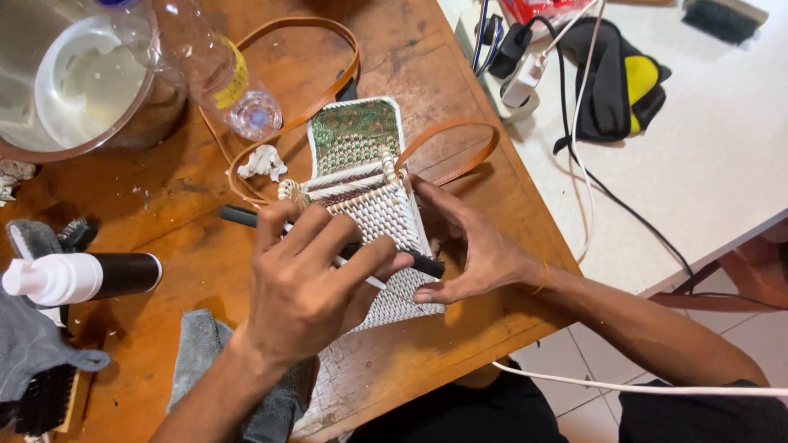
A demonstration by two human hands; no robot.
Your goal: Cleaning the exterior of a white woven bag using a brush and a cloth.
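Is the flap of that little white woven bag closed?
No, the flap of the woven bag is folded back, showing its green patterned lining.
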